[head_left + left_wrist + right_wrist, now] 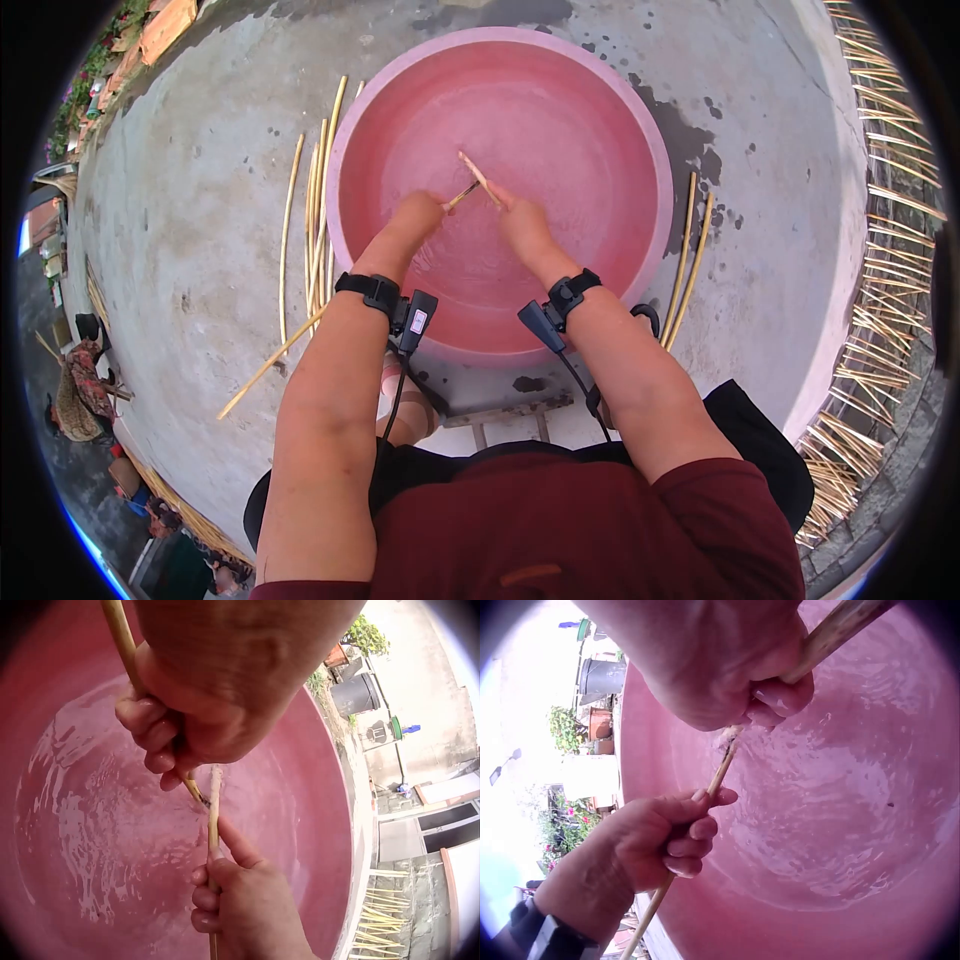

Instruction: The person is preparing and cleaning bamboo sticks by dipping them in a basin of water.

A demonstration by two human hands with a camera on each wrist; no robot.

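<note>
My left hand grips a thin yellowish stick with a dark tip, over the wide pink basin of water. Its other end runs back under the left forearm and out past the rim. My right hand holds a second, pale stick, thumb and forefinger along it and the other fingers curled round it. The two sticks cross near their tips in the left wrist view, where the dark tip meets the side of the pale stick. The right wrist view hides the pale tip behind the right hand.
Several long sticks lie on the concrete left of the basin, and two sticks to the right. Many more sticks line the far right edge. Potted plants and a grey bucket stand beyond the basin.
</note>
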